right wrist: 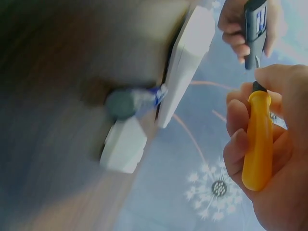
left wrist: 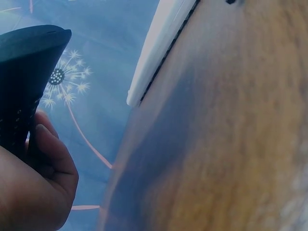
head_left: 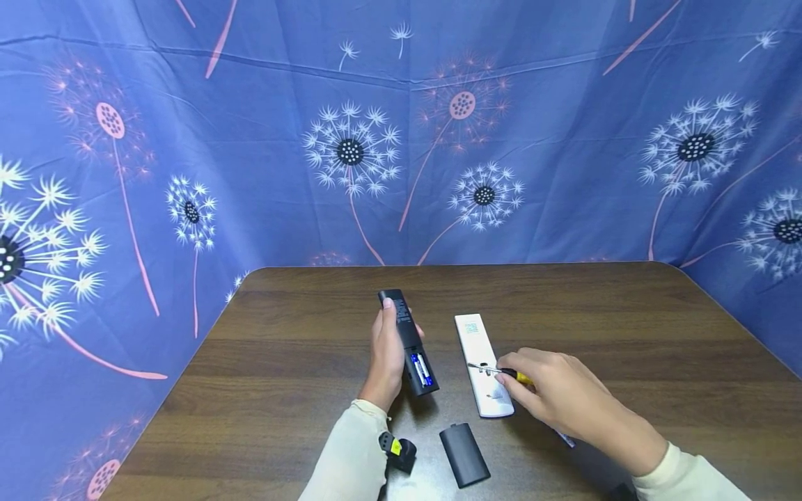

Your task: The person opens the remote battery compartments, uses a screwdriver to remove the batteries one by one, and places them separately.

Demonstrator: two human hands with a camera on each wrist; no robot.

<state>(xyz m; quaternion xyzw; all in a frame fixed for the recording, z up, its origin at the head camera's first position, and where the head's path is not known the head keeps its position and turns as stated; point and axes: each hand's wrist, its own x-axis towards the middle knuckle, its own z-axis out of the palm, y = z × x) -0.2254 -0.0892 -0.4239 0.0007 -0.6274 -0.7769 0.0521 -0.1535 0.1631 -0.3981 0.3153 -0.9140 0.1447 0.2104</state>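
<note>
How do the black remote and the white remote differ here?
Pose: the black remote is held above the table in the left grip; the white remote lies on it. Marking: the black remote bears lines of pale print; the white remote a greenish square patch. Both are long and slim.

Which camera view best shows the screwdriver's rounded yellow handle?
The right wrist view: the screwdriver's rounded yellow handle is large and mostly uncovered. The head view shows only a bit, the right hand hiding the rest; the left wrist view doesn't show it.
</note>
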